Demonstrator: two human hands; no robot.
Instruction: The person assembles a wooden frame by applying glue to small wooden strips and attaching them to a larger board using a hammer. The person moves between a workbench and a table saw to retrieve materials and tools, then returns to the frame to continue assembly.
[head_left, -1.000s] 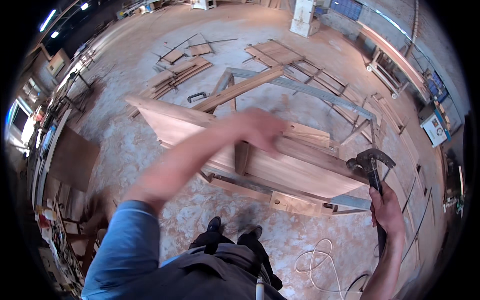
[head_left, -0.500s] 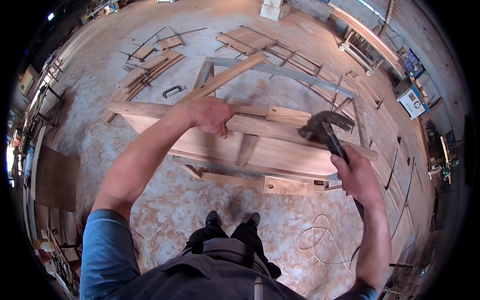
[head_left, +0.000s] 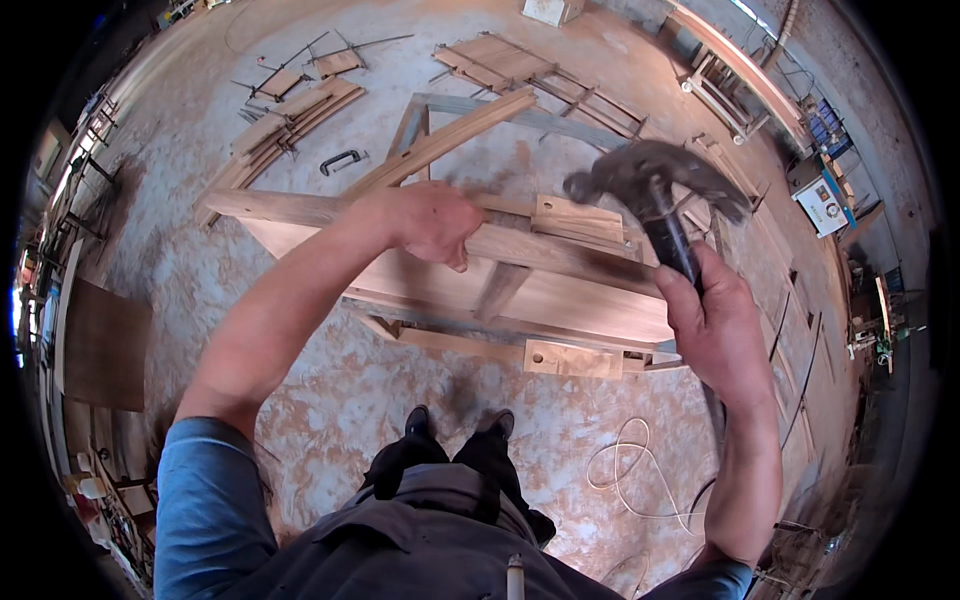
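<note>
My left hand [head_left: 438,222] lies over the top rail [head_left: 560,250] of a wooden panelled frame, its fingers curled round the far and near edges. Pale panels [head_left: 590,302] and a darker cross strip [head_left: 502,290] sit below that rail. In my right hand [head_left: 720,325] is the black handle of a claw hammer [head_left: 655,190]. The hammer's head is raised above the right part of the frame, slightly blurred and apart from the wood. Under the frame, a pale block with a hole [head_left: 572,358] shows on the near side, and another pale block [head_left: 580,218] on the far side.
Beyond the frame a long timber [head_left: 450,137] slants across a greyish support frame [head_left: 560,122]. A G-clamp [head_left: 341,162] and stacked boards [head_left: 300,125] lie on the floor. A pale cord [head_left: 620,450] curls at right, and a blue-white machine [head_left: 823,205] stands farther off.
The hammer has risen away from the rail, with its head larger and nearer to me. My left hand stays on the rail, shifted only slightly in view.
</note>
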